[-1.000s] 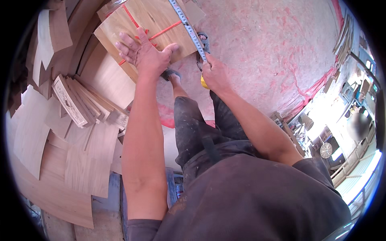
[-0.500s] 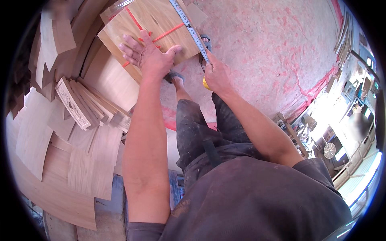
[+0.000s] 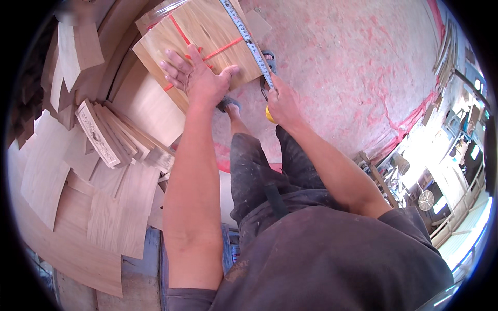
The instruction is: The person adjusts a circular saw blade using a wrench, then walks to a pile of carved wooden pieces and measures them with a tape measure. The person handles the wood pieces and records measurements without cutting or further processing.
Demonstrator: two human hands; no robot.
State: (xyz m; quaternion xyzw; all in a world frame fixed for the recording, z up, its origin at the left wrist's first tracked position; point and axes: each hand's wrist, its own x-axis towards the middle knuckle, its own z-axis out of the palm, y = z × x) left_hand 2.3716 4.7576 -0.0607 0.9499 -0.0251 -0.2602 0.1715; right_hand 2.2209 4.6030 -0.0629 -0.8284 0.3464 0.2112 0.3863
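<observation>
A stack of wooden boards (image 3: 212, 26) tied with red cord (image 3: 224, 47) lies in front of me at the top of the view. My left hand (image 3: 199, 78) rests with spread fingers on its top board, over part of the cord. My right hand (image 3: 282, 103) is closed round a tape measure (image 3: 270, 115), whose yellow case shows below the fingers. Its pale blade (image 3: 248, 40) runs out along the right edge of the top board, away from me. The blade's far end is cut off by the top of the view.
Thin wooden panels (image 3: 122, 207) lie overlapping at the left. Nearer the stack, several narrow boards (image 3: 122, 132) lean together, one with a carved pattern. Pink-stained floor (image 3: 337, 78) stretches to the right, with red sheeting (image 3: 404, 124) along it. Cluttered equipment (image 3: 425, 192) stands at far right.
The whole scene has shifted slightly right and down in the view. Both hands keep their places on the board stack and the tape measure.
</observation>
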